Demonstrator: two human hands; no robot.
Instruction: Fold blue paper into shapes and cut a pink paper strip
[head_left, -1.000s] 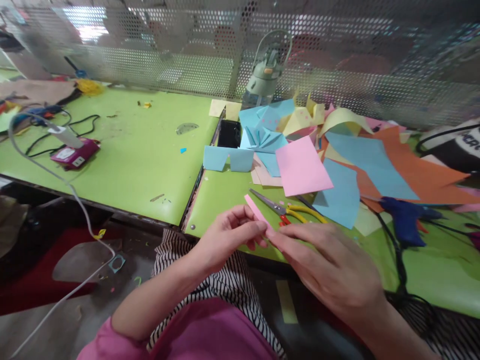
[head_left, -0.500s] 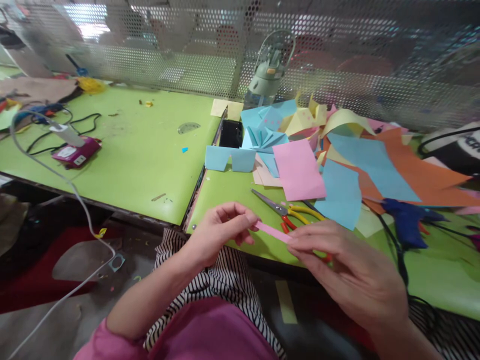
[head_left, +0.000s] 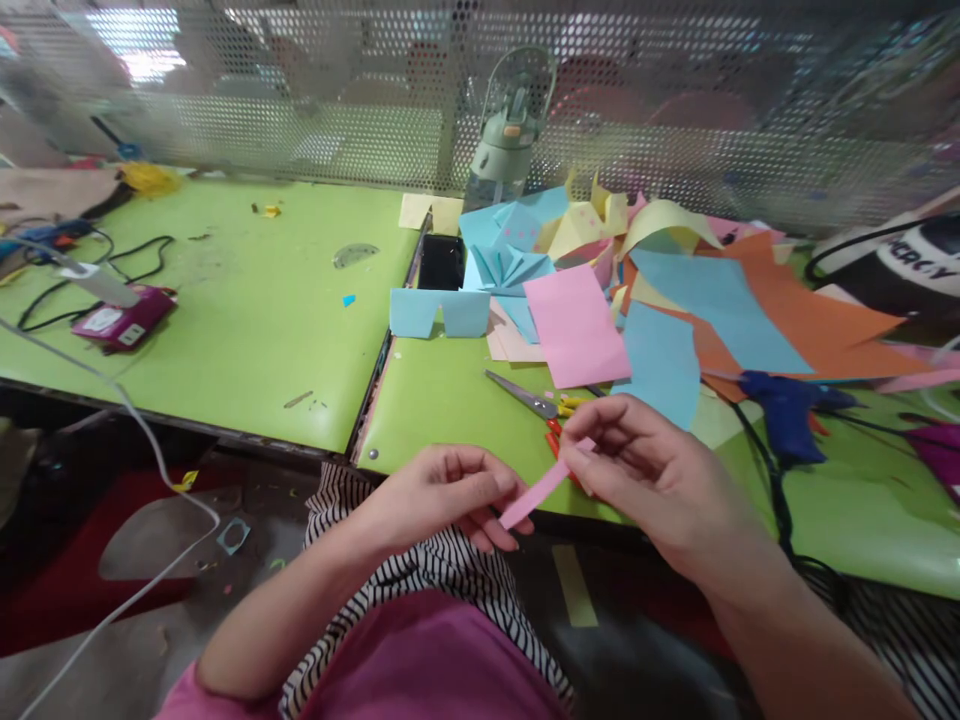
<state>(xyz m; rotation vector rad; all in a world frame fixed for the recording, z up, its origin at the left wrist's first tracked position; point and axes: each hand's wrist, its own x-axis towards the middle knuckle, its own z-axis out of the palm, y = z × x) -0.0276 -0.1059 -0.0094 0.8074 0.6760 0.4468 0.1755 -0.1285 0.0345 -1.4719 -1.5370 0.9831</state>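
A narrow pink paper strip (head_left: 546, 492) slants between my hands, above the front edge of the green table (head_left: 420, 400). My right hand (head_left: 649, 475) pinches its upper end between thumb and fingers. The lower end lies against the fingers of my left hand (head_left: 457, 497), which are loosely curled and apart, not gripping it. Just beyond my hands are scissors (head_left: 529, 396) with grey blades, and yellow and red handles partly hidden by my right hand. A pink sheet (head_left: 577, 325) lies behind the scissors.
Blue (head_left: 660, 360) and orange paper (head_left: 795, 310) cover the right side, near a blue glue gun (head_left: 787, 412). Behind stand a phone (head_left: 441, 262), a folded blue piece (head_left: 439, 313) and a bottle (head_left: 501, 150). A purple socket box (head_left: 124, 318) with cables sits left.
The strip has swung from nearly level to a steep slant, its left end now lower. My right hand has risen and turned; my left hand has dropped slightly and loosened from the strip.
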